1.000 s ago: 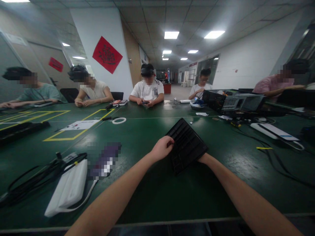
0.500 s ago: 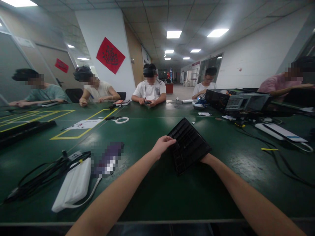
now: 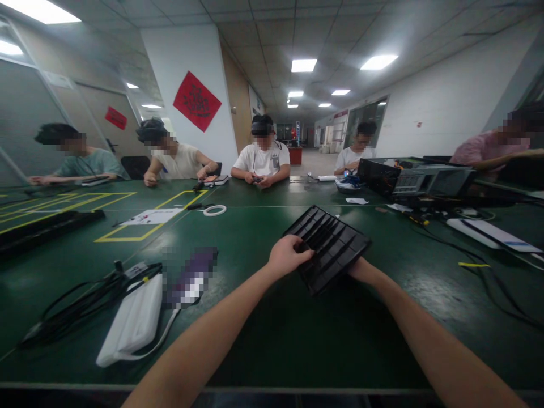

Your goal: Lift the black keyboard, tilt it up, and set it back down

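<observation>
A black plastic panel [image 3: 329, 243] with raised ribs, shaped like a shallow tray, is held tilted above the green table [image 3: 255, 345], its ribbed face towards me. My left hand [image 3: 289, 255] is closed on its left edge, thumb lying on the ribbed side. At the lower right edge, my right hand [image 3: 360, 270] supports the panel from behind. The panel hides most of the right fingers.
On the left are a white power strip [image 3: 135, 317], black cables [image 3: 85, 300] and a purple phone-like object [image 3: 193, 277]. A white ring [image 3: 215, 211] lies farther off. An open computer case [image 3: 416, 181] stands at the right. Several people sit around the table.
The panel has turned so more of its ribbed face shows. My left hand has shifted slightly right, its thumb farther over the face. The whole view has moved a little.
</observation>
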`<state>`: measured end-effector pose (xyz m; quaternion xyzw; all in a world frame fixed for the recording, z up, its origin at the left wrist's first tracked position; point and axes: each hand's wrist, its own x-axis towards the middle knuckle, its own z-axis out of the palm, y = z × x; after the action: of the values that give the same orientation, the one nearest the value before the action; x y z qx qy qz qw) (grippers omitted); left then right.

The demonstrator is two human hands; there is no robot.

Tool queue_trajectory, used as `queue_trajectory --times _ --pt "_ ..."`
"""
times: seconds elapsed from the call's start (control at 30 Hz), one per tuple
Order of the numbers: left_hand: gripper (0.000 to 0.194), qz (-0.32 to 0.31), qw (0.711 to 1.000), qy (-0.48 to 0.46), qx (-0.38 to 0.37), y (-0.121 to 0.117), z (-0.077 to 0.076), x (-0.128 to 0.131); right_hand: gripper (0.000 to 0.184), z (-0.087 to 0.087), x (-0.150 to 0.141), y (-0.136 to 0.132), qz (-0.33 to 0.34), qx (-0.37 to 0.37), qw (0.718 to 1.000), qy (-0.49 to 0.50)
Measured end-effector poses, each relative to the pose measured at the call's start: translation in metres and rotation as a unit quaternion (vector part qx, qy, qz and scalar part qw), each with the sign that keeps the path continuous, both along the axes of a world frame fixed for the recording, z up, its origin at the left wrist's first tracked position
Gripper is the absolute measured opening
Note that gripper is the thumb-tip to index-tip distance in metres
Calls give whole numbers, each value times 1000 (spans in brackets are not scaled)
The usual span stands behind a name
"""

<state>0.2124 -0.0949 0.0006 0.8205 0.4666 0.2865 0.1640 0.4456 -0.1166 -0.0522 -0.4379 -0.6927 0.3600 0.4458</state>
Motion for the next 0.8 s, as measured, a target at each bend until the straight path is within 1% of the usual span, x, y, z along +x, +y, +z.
queue_trajectory --times 0.07,0.13,0.2,0.23,0.3,0.37,0.4,0.47,0.57,0.67,0.73,0.8 --pt "38 46 999 -1 -3 11 14 -15 49 3 18 5 -64 46 991 -105" --pt "38 103 994 15 -18 30 31 -41 47 3 43 10 -155 69 963 -210" --pt "40 176 982 57 -29 51 48 -76 48 2 68 12 -239 52 929 -279" --pt "41 211 973 91 -33 60 56 -97 48 1 80 12 -278 45 906 -316" --pt "46 290 943 152 -53 76 67 -140 46 -1 99 11 -348 20 859 -375" --pt "50 366 907 195 -74 84 72 -180 47 -6 111 9 -409 -19 818 -404" --pt "51 396 890 212 -74 85 73 -198 48 -8 115 8 -430 -41 803 -410" --pt "52 438 863 239 -75 86 70 -228 50 -15 121 9 -449 -81 784 -421" --pt "47 473 836 259 -102 85 60 -256 52 -23 124 11 -442 -107 775 -439" --pt "42 483 826 263 -120 88 49 -271 58 -25 121 12 -458 -103 765 -441" --pt "41 472 831 266 -122 91 43 -278 63 -23 117 10 -472 -100 758 -438" --pt "42 463 834 272 -129 93 40 -282 65 -20 114 8 -478 -97 757 -435"
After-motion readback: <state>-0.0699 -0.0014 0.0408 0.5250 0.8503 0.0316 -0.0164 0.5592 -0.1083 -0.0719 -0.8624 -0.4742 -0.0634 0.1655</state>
